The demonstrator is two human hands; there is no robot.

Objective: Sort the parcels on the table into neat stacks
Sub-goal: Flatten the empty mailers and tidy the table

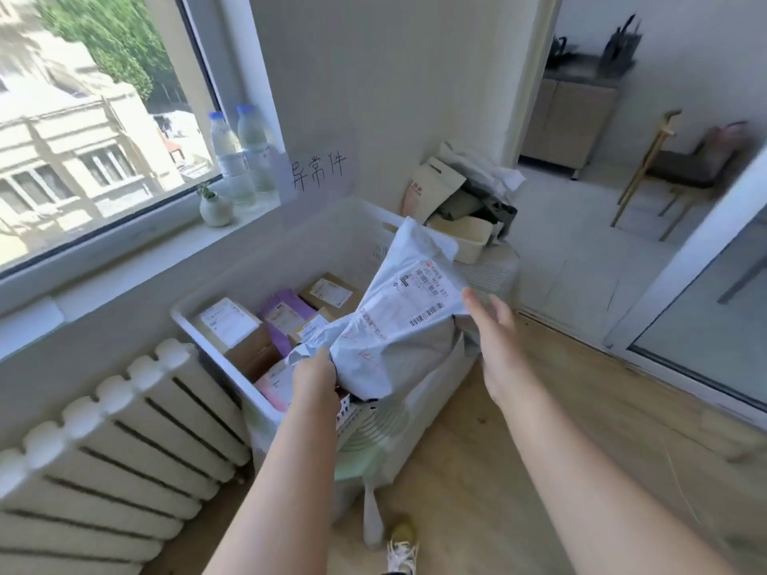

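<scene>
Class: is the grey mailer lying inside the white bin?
No: the left hand holds the grey mailer by its crumpled end, above the white bin.

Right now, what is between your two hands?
The grey parcel bag stretches between them in the head view: the left hand grips its crumpled end, the right hand is open at its other edge.

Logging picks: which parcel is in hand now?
The large grey mailer bag, gripped at its crumpled corner by the left hand; the others lie in the white bin.
</scene>
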